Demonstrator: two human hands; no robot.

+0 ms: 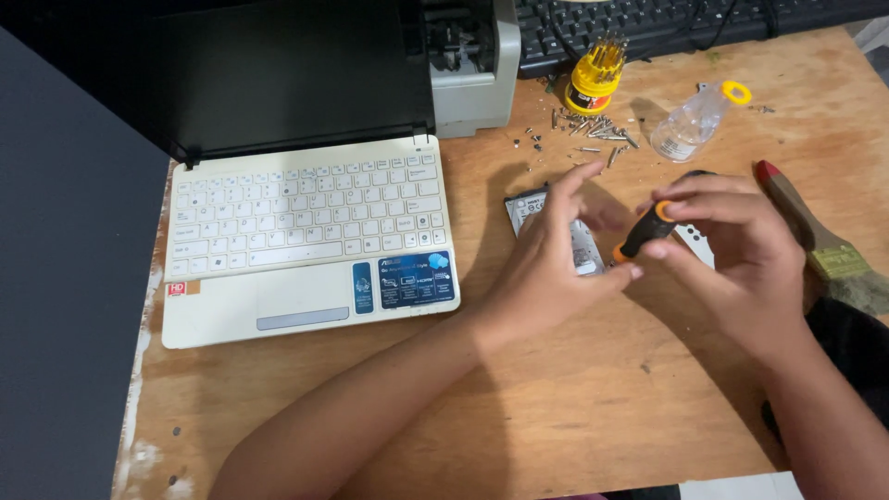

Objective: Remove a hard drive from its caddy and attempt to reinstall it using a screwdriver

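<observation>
**Both hands on the screwdriver**

Your right hand [741,245] grips the black-and-orange screwdriver [644,233] above the wooden desk [574,407]; your left hand [546,268] pinches its tip, fingers spread, over the hard drive [556,231] beside the white laptop [306,245].

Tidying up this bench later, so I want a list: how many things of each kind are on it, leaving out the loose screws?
Laptop: 1
Hard drive: 1
Screwdriver, held in both hands: 1
Bit holder, yellow: 1
Clear bottle: 1
Brush: 1
Black keyboard: 1
Grey device: 1
Total: 8
</observation>
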